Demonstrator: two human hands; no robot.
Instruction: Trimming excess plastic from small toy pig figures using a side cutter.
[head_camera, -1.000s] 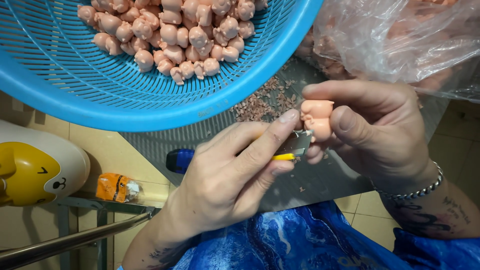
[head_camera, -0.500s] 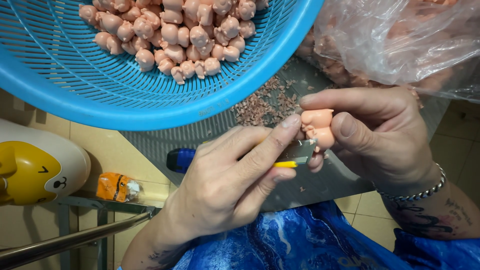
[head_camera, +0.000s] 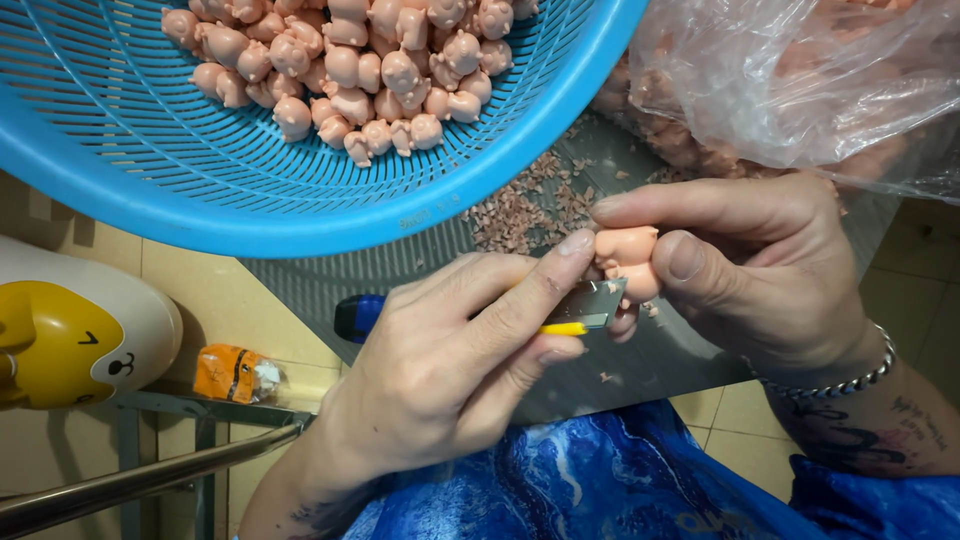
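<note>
Small pink figure (head_camera: 628, 258) pinched upright between thumb and forefinger of right hand (head_camera: 745, 270), just above the grey table (head_camera: 660, 350), its long axis roughly vertical. Fingers (head_camera: 700, 265) there closed on it. Knife (head_camera: 585, 308) in left hand (head_camera: 450, 370), fingers wrapped around the handle, forefinger stretched along the top toward the figure; short grey blade lying nearly level, touching the figure's lower edge from the left, so blade crosses the figure's axis. Yellow slider just behind the blade, blue butt of the handle poking out at the far left of the fist. Both hands meeting at the figure, right holding, left nearer by blade tip only.

Pink shavings (head_camera: 525, 205) scattered on the table just beyond the hands. Above, blue slotted basket (head_camera: 300, 190) with a heap of many like figures (head_camera: 350, 70). Clear plastic bag (head_camera: 800, 80) at upper right, more pink pieces dimly inside. Silver chain bracelet (head_camera: 840, 380) on right wrist. Lower left, on the tiled floor (head_camera: 220, 300): 1 small orange packet (head_camera: 232, 373), crumpled, print too small to tell; beside it a white-and-yellow rounded toy (head_camera: 70, 340) and a metal bar (head_camera: 140, 480). Blue patterned cloth (head_camera: 600, 480) at the bottom.
</note>
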